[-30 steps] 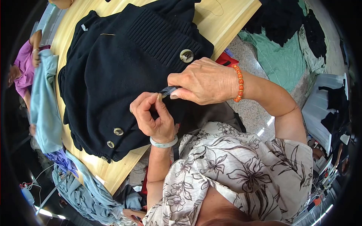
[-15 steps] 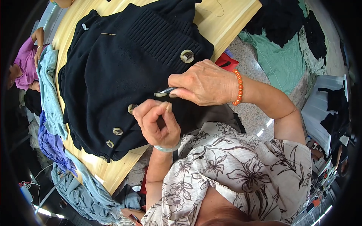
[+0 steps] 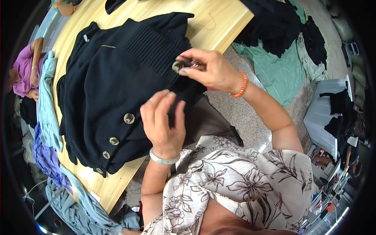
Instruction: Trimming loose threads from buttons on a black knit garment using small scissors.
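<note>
A black knitted cardigan (image 3: 105, 82) with a ribbed band lies spread on the wooden table. Marbled buttons run down its near edge, among them one large button (image 3: 129, 118) left of my left hand. My left hand (image 3: 162, 123) hovers over the garment, fingers apart and holding nothing. Farther right, my right hand (image 3: 211, 69) is closed round small dark thread snips (image 3: 194, 64), partly hidden by the fingers. Its thumb and fingertips are at the topmost button (image 3: 178, 67), beside the ribbed band; whether they pinch it I cannot tell.
Light blue cloth (image 3: 48, 102) and purple cloth (image 3: 49, 160) hang along the table's left edge, near a person in a purple top (image 3: 24, 64). Green fabric (image 3: 270, 68) and black cloth lie at the right, by a white bin (image 3: 323, 117).
My right hand has moved up and away with the snips, to the topmost button. My left hand has opened from a pinch. The cardigan appears shifted slightly left in view.
</note>
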### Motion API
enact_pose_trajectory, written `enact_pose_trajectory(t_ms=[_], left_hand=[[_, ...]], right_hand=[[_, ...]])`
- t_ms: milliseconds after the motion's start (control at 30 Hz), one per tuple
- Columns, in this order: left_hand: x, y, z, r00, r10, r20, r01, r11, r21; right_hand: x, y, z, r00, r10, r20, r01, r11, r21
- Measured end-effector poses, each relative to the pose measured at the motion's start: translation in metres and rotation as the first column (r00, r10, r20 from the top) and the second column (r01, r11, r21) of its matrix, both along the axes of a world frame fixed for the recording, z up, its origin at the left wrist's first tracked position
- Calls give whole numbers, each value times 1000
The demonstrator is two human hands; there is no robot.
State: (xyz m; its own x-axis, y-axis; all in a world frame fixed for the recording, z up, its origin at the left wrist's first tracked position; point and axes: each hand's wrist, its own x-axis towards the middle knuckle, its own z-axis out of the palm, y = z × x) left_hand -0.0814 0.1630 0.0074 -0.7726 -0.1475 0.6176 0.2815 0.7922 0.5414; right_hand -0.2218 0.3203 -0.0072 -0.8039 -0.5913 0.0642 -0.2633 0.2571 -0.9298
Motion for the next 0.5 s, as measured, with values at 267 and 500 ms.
enact_pose_trajectory(t_ms=[267,500], left_hand=[[-22,-6,-18,992,77,101,-64,990,-126],[-30,0,-9,983,116,140,-88,978,-191]], right_hand=[[-3,0,-1,997,47,-69,-36,988,153],[-16,2,-13,985,98,143,-89,993,-71]])
